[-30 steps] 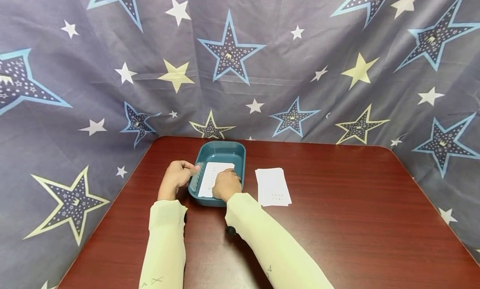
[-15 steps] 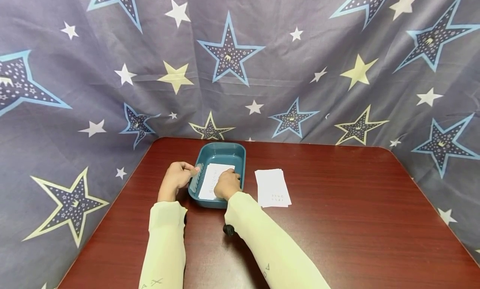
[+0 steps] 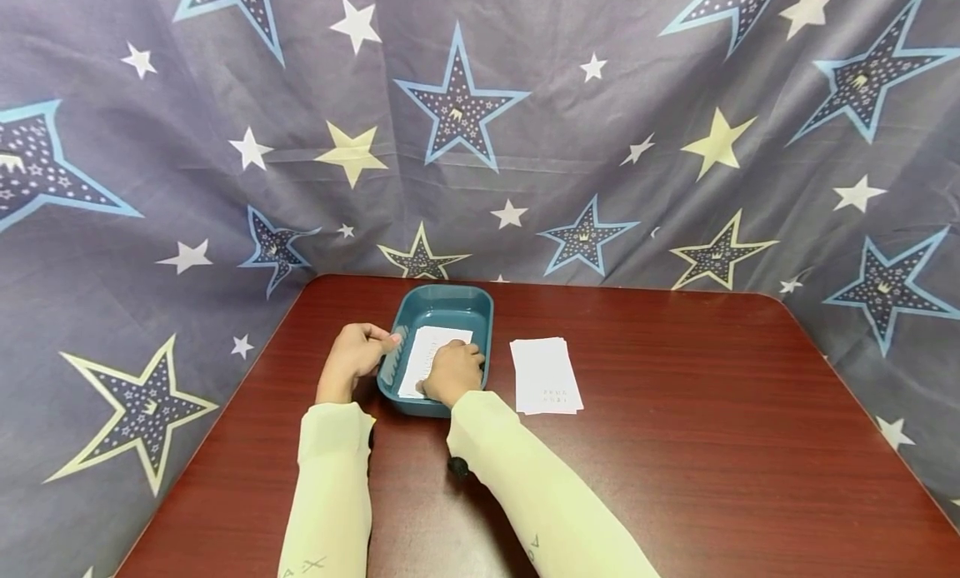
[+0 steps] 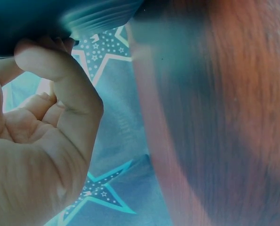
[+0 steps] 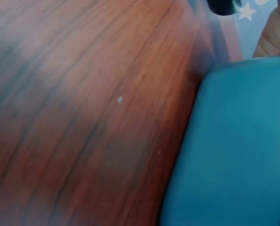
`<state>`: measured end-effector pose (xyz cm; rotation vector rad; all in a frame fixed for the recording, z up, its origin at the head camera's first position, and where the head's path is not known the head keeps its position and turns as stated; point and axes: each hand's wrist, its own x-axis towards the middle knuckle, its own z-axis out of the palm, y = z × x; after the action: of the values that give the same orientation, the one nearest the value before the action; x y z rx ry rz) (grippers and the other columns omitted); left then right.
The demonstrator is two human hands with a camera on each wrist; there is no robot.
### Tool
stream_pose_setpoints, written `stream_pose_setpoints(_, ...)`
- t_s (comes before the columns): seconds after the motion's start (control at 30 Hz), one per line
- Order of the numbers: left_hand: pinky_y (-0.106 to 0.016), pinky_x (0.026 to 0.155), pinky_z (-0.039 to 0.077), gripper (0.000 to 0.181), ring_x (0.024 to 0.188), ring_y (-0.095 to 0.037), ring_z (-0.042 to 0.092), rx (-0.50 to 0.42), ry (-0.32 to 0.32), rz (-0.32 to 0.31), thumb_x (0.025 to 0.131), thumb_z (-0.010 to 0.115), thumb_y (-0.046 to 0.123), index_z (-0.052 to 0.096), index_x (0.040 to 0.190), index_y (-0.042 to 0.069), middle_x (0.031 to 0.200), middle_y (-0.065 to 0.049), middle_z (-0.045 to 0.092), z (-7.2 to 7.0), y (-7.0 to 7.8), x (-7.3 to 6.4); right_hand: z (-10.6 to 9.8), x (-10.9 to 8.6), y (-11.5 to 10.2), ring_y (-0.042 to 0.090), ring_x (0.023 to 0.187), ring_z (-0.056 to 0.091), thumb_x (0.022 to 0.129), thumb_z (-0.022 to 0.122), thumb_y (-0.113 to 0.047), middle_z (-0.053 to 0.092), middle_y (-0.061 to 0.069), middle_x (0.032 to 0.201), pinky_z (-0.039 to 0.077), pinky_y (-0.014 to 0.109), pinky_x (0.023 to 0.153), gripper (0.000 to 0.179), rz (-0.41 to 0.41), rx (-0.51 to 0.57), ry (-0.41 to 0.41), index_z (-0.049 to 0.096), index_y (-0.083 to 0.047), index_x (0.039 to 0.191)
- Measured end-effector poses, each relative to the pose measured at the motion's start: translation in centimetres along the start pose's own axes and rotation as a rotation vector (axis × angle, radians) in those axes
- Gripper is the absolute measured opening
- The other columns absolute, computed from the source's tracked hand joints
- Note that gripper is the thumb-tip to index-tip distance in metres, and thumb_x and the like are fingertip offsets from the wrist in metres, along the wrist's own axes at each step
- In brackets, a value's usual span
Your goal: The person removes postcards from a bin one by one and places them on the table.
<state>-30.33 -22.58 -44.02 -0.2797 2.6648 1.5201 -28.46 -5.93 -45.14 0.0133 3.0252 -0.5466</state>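
Note:
A teal tray (image 3: 483, 311) sits on the table, with white printed cards (image 3: 431, 345) lying in its near half. At its left side, my left hand (image 3: 351, 357) pinches the rim between thumb and fingers. The left wrist view shows the same hand (image 4: 50, 113) with curled fingers against the underside of the tray (image 4: 83, 19). My right hand (image 3: 454, 371) reaches into the tray and grips the cards, thumb at their near left and fingers curled toward their right edge. Its fingertips are partly hidden. The right wrist view holds mostly the tray's outer wall (image 5: 234, 146).
To the right of the tray lies a second stack of white cards (image 3: 543, 370), slightly fanned, with small print at its near end. The reddish-brown table (image 3: 690, 428) meets a star-patterned curtain (image 3: 570, 128) at the back and left.
The right thumb has spread to the left across the cards' near end. The cards and tray have shifted very slightly to the right. My left hand stays at the rim.

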Motion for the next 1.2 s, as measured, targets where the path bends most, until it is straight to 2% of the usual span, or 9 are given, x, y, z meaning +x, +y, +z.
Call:
stream_pose_setpoints(0.17, -0.031, 0.061, 0.052, 0.029, 0.075, -0.022, 0.059, 0.019, 0.006, 0.001, 0.096, 0.072, 0.026, 0.069, 0.107, 0.000, 0.102, -0.016, 0.062, 0.0, -0.2, 0.1, -0.8, -0.2, -0.1, 0.050, 0.111, 0.055, 0.067, 0.098, -0.032, 0.048, 0.035, 0.121, 0.055, 0.049, 0.089, 0.114, 0.060, 0.155, -0.062, 0.032, 0.012, 0.147)
stream_pose_setpoints(0.33, -0.031, 0.059, 0.052, 0.029, 0.071, -0.021, 0.058, 0.010, 0.005, 0.009, 0.096, 0.073, 0.025, 0.070, 0.107, -0.001, 0.098, -0.014, 0.062, 0.2, -0.2, 0.2, -0.9, 0.1, 0.0, 0.050, 0.117, 0.054, 0.064, 0.100, -0.025, 0.050, 0.036, 0.125, 0.052, 0.051, 0.095, 0.115, 0.098, 0.194, -0.077, 0.031, 0.011, 0.149)
stream_pose_setpoints(0.5, -0.031, 0.059, 0.049, 0.029, 0.067, -0.020, 0.055, 0.026, 0.005, 0.006, 0.096, 0.073, 0.025, 0.069, 0.107, -0.001, 0.091, -0.012, 0.060, 0.1, -0.3, 0.2, -1.0, 0.1, 0.2, 0.048, 0.117, 0.055, 0.067, 0.097, -0.023, 0.052, 0.035, 0.123, 0.050, 0.049, 0.098, 0.099, 0.081, 0.237, -0.057, 0.039, 0.012, 0.139)
stream_pose_setpoints(0.63, -0.031, 0.059, 0.049, 0.029, 0.067, -0.021, 0.054, 0.029, 0.002, -0.005, 0.096, 0.073, 0.026, 0.068, 0.108, 0.000, 0.093, -0.013, 0.059, 0.1, -0.1, 0.1, -1.0, -0.1, 0.4, 0.046, 0.117, 0.055, 0.075, 0.092, -0.024, 0.053, 0.031, 0.122, 0.049, 0.048, 0.100, 0.087, 0.040, 0.285, 0.013, 0.041, 0.012, 0.136)
stream_pose_setpoints(0.83, -0.030, 0.060, 0.050, 0.029, 0.074, -0.022, 0.056, 0.027, 0.004, -0.003, 0.096, 0.072, 0.025, 0.069, 0.109, -0.001, 0.101, -0.015, 0.061, 0.2, 0.1, 0.2, -1.4, -0.6, 0.4, 0.042, 0.101, 0.066, 0.083, 0.084, -0.018, 0.061, 0.023, 0.111, 0.055, 0.048, 0.089, 0.058, -0.003, 0.364, 0.165, 0.048, 0.004, 0.124)
stream_pose_setpoints(0.97, -0.031, 0.059, 0.051, 0.030, 0.074, -0.022, 0.057, 0.026, 0.008, 0.000, 0.096, 0.072, 0.025, 0.069, 0.109, -0.002, 0.102, -0.015, 0.062, 0.2, 0.0, 0.2, -1.9, -1.0, 0.6, 0.041, 0.096, 0.068, 0.092, 0.073, -0.018, 0.066, 0.018, 0.105, 0.056, 0.050, 0.083, 0.038, -0.039, 0.393, 0.219, 0.053, 0.000, 0.119)
stream_pose_setpoints(1.1, -0.032, 0.059, 0.050, 0.029, 0.072, -0.022, 0.056, 0.021, 0.010, 0.001, 0.096, 0.072, 0.025, 0.069, 0.108, -0.001, 0.100, -0.015, 0.062, 0.1, 0.0, 0.0, -2.6, -1.5, 0.9, 0.036, 0.092, 0.067, 0.094, 0.063, -0.015, 0.065, 0.016, 0.094, 0.054, 0.049, 0.083, 0.016, -0.122, 0.388, 0.257, 0.062, 0.000, 0.101)
stream_pose_setpoints(1.2, -0.032, 0.060, 0.050, 0.028, 0.072, -0.022, 0.056, 0.016, 0.003, -0.001, 0.096, 0.073, 0.025, 0.070, 0.107, -0.001, 0.100, -0.014, 0.062, 0.1, 0.0, -0.1, -3.3, -1.7, 1.3, 0.030, 0.080, 0.064, 0.092, 0.060, -0.012, 0.061, 0.012, 0.078, 0.052, 0.045, 0.075, 0.013, -0.140, 0.436, 0.238, 0.062, -0.004, 0.082)
